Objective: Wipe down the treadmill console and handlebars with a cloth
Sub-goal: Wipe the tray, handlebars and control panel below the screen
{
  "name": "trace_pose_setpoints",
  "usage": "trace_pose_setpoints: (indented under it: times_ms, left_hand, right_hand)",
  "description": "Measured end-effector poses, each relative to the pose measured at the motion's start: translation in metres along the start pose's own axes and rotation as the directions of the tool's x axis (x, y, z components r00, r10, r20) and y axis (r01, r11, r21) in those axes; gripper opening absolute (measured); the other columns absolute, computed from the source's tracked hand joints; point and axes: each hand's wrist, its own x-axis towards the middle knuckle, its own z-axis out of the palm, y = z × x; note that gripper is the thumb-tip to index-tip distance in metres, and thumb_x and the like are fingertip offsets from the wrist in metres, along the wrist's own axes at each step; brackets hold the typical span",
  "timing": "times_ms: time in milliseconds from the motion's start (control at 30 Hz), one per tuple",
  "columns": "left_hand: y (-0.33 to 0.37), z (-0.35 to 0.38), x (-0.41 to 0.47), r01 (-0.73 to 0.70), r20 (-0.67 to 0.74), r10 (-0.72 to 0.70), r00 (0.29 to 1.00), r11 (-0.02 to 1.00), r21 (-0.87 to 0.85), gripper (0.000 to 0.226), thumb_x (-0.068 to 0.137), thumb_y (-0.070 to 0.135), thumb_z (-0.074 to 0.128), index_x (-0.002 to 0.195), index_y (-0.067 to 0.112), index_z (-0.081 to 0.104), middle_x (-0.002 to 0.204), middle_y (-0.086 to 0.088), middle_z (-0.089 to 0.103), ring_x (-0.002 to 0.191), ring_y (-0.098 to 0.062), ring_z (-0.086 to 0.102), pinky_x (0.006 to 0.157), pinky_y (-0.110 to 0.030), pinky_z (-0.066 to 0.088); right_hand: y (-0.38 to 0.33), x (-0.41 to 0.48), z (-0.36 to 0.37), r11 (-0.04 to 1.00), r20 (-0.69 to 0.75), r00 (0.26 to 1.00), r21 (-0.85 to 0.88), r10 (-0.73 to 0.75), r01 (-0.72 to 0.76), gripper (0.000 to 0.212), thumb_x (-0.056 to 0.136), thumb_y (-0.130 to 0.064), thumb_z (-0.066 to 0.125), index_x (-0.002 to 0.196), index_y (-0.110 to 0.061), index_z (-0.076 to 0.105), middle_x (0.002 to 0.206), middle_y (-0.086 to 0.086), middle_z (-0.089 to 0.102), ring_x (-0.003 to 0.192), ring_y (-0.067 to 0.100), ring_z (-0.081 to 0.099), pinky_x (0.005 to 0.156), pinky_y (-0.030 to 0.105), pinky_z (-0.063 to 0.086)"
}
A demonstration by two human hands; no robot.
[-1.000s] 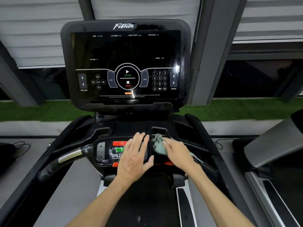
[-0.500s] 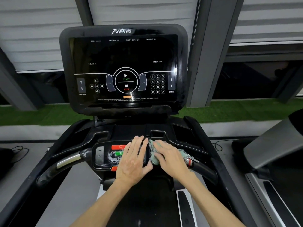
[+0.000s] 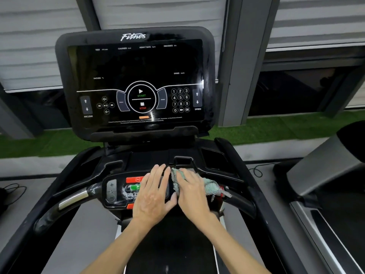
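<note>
Blinds (image 3: pixel 39 40) and turf (image 3: pixel 276 129) back a treadmill console (image 3: pixel 136 66). Green mesh cloth (image 3: pixel 213 185) lies under the right hand (image 3: pixel 194 194), grip flat, apart; beside it the left hand (image 3: pixel 153 198), grip apart, rests on the button panel (image 3: pixel 114 191).

The console screen (image 3: pixel 136 82) stands upright behind the lower control panel (image 3: pixel 116 189), and this panel sits between the left handlebar (image 3: pixel 65 202) and the right handlebar (image 3: pixel 244 204). The left hand (image 3: pixel 153 196) rests flat on the middle of the panel, with the buttons to its left. The right hand (image 3: pixel 192 191) lies just beside it on the right and presses on the cloth (image 3: pixel 212 186), which spreads from under the fingers toward the right handlebar. The belt (image 3: pixel 171 252) runs under both forearms. A second machine (image 3: pixel 325 165) stands to the right, and a strip of turf (image 3: pixel 276 129) lies behind both machines, before the wall
</note>
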Motion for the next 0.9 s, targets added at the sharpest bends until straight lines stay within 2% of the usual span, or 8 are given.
trace_pose_setpoints:
  times_ms: [167,300,433,533,633,733,800,900]
  left_hand:
    - [-0.001,0.002,0.001,-0.015,-0.027,0.015,1.0,1.0,0.001,0.071,0.086,0.044,0.048,0.143,0.002,0.043,0.147,-0.016,0.044,0.14,-0.03,0.037,0.113,-0.044,0.031]
    - [0.0,0.001,0.001,-0.006,-0.034,0.006,0.999,1.0,0.002,0.069,0.088,0.046,0.046,0.142,0.003,0.044,0.146,-0.015,0.045,0.14,-0.03,0.038,0.113,-0.045,0.033]
    - [0.001,0.001,0.001,-0.002,-0.032,0.002,0.999,1.0,-0.002,0.069,0.088,0.046,0.046,0.141,0.003,0.044,0.145,-0.015,0.045,0.139,-0.031,0.038,0.112,-0.046,0.035]
    - [0.001,0.0,0.001,-0.001,-0.024,0.001,1.0,1.0,0.002,0.069,0.088,0.046,0.046,0.142,0.004,0.043,0.146,-0.015,0.045,0.14,-0.03,0.037,0.113,-0.045,0.033]
    - [0.002,0.0,0.002,0.004,-0.025,-0.004,1.0,1.0,0.009,0.069,0.087,0.046,0.046,0.142,0.005,0.043,0.146,-0.014,0.045,0.14,-0.029,0.037,0.114,-0.043,0.03]
    - [0.002,-0.001,0.001,-0.001,-0.025,0.001,1.0,1.0,0.008,0.069,0.087,0.045,0.046,0.142,0.004,0.043,0.145,-0.015,0.046,0.139,-0.03,0.038,0.114,-0.042,0.03]
    - [0.002,-0.001,0.001,-0.003,-0.023,0.003,1.0,1.0,0.012,0.069,0.087,0.045,0.047,0.142,0.003,0.043,0.145,-0.015,0.046,0.139,-0.03,0.039,0.113,-0.042,0.03]
    - [0.002,-0.001,0.001,-0.005,-0.017,0.005,1.0,1.0,0.002,0.07,0.086,0.044,0.047,0.142,0.003,0.043,0.145,-0.015,0.045,0.139,-0.03,0.039,0.113,-0.043,0.03]
  right_hand:
    - [0.028,-0.012,-0.02,0.995,-0.027,0.997,0.07,-0.076,0.078,0.043,0.086,-0.004,0.053,0.127,-0.016,0.057,0.126,0.0,0.06,0.117,0.019,0.055,0.096,0.036,0.046]
    - [0.08,-0.042,-0.037,0.983,-0.043,0.988,0.118,0.146,-0.14,0.028,0.094,-0.007,0.048,0.111,-0.026,0.06,0.099,-0.012,0.061,0.093,0.011,0.06,0.083,0.037,0.05]
    - [0.113,-0.079,-0.064,0.891,-0.013,0.915,0.233,0.402,-0.389,0.05,0.083,0.015,0.047,0.105,-0.027,0.061,0.09,-0.013,0.063,0.082,0.005,0.061,0.075,0.014,0.044]
    - [0.119,-0.089,-0.061,0.804,-0.038,0.812,0.171,0.582,-0.569,0.054,0.076,0.018,0.039,0.108,-0.019,0.062,0.079,-0.005,0.061,0.064,0.012,0.054,0.06,0.023,0.044]
    - [0.11,-0.078,-0.054,0.763,-0.062,0.767,0.184,0.638,-0.62,0.045,0.082,0.013,0.041,0.109,-0.015,0.063,0.08,0.0,0.064,0.066,0.017,0.055,0.063,0.029,0.045]
    - [0.075,-0.045,-0.046,0.881,-0.069,0.886,0.173,0.458,-0.441,0.032,0.084,0.008,0.047,0.1,-0.012,0.065,0.085,-0.003,0.061,0.075,0.017,0.055,0.069,0.019,0.042]
    - [0.045,-0.021,-0.036,0.972,-0.053,0.975,0.113,0.214,-0.207,0.033,0.08,0.003,0.044,0.102,-0.012,0.065,0.089,-0.002,0.061,0.084,0.021,0.058,0.077,0.029,0.047]
    - [0.008,0.001,-0.014,1.0,0.017,1.0,0.012,0.016,-0.017,0.043,0.082,-0.006,0.045,0.122,-0.014,0.058,0.108,0.0,0.06,0.103,0.021,0.055,0.088,0.039,0.046]
